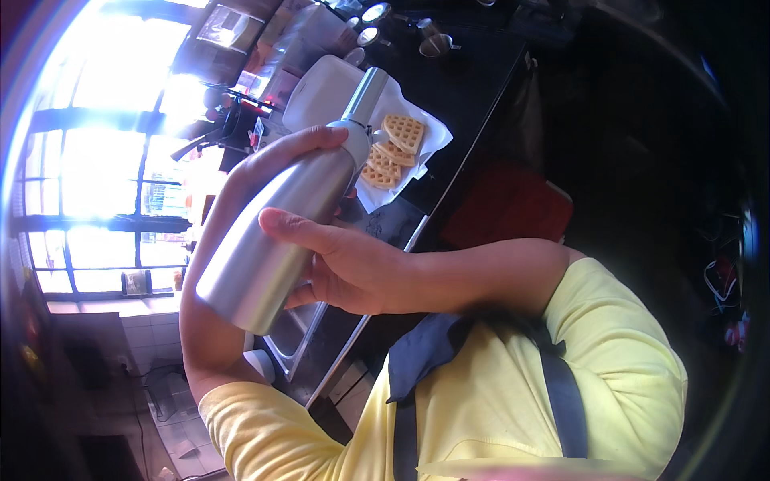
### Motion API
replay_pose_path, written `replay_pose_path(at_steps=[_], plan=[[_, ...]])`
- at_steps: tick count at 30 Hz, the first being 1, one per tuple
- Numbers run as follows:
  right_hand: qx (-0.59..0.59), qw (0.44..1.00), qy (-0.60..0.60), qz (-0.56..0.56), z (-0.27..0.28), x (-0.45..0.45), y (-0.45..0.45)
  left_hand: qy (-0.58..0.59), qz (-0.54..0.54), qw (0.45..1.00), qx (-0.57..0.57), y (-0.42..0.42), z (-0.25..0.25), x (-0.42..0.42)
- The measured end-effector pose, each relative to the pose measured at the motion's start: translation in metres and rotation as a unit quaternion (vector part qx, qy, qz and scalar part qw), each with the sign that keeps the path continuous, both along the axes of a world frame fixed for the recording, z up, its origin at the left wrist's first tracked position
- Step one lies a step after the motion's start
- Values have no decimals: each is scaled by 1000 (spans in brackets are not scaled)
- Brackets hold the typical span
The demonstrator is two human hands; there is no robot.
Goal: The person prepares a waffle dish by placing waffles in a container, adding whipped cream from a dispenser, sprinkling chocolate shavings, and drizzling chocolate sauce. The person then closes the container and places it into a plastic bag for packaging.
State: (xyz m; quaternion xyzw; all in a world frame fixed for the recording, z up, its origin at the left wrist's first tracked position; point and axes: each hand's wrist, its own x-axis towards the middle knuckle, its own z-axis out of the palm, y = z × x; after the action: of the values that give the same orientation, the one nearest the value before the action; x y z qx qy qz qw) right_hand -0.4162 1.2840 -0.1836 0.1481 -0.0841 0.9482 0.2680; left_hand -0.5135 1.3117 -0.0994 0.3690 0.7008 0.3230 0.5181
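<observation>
Both my hands hold a brushed-metal cream whipper [264, 240], its base toward my body at the lower left and its silver cylindrical end [366, 96] pointing up and away. My left hand [301, 144] wraps around it near the white head, thumb on the shoulder, fingers mostly hidden behind. My right hand [337, 258] grips the lower body from the right, thumb across the front. Just beyond the head, several waffle pieces [403, 133] lie overlapping on white paper [434, 129] on the dark counter [469, 90].
A white plastic container [322, 90] stands beside the waffles. Small metal cups [436, 45] and round containers [368, 36] sit farther along the counter. A sink edge [295, 355] shows below the whipper, a bright window [102, 180] at the left, and a red object [511, 204] beyond the counter edge.
</observation>
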Motion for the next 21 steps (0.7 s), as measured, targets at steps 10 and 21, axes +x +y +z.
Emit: replay_pose_path(at_steps=[10,21], plan=[[-68,997,3,-21,1,-23,38,130,42,990,45,58,-10,15],[-67,992,47,-95,-2,-41,41,189,46,979,66,68,-12,20]])
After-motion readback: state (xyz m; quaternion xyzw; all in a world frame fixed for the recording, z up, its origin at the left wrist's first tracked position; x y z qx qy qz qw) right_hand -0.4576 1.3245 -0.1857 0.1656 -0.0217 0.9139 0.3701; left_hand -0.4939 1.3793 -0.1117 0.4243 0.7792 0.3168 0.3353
